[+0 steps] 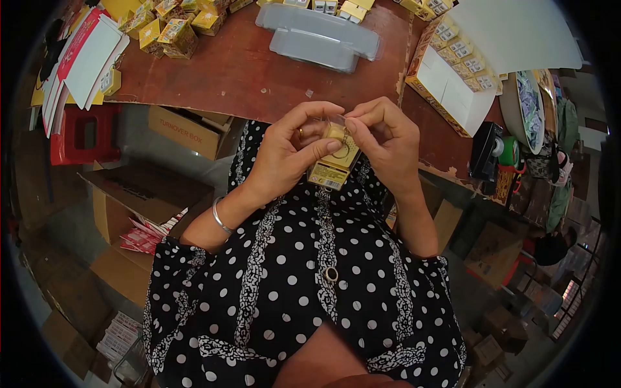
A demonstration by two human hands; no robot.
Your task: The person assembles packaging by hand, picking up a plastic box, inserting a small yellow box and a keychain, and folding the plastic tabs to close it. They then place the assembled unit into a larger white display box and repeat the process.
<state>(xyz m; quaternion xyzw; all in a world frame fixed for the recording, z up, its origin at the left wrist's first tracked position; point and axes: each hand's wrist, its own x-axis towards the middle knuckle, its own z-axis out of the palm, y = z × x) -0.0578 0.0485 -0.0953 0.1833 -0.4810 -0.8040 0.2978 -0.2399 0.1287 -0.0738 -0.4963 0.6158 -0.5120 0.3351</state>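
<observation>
Close to my body, at the table's front edge, both hands are on a small yellow printed box point(331, 173) with a barcode on its lower panel. My left hand point(284, 150) wraps round its left side, with the thumb pressing a small pale yellow piece point(336, 132) at the top. Clear plastic seems to show around that piece, though its exact kind is hard to make out. My right hand point(387, 139) pinches the box's upper right edge between thumb and fingers. The fingers hide part of the box.
On the red-brown table point(194, 81) are several yellow boxes point(178, 37), clear plastic trays point(323, 40) and an open display carton point(446, 97) with small boxes inside. A red stool point(84, 136) and cardboard boxes point(184, 129) stand below. A black tape dispenser point(485, 152) sits right.
</observation>
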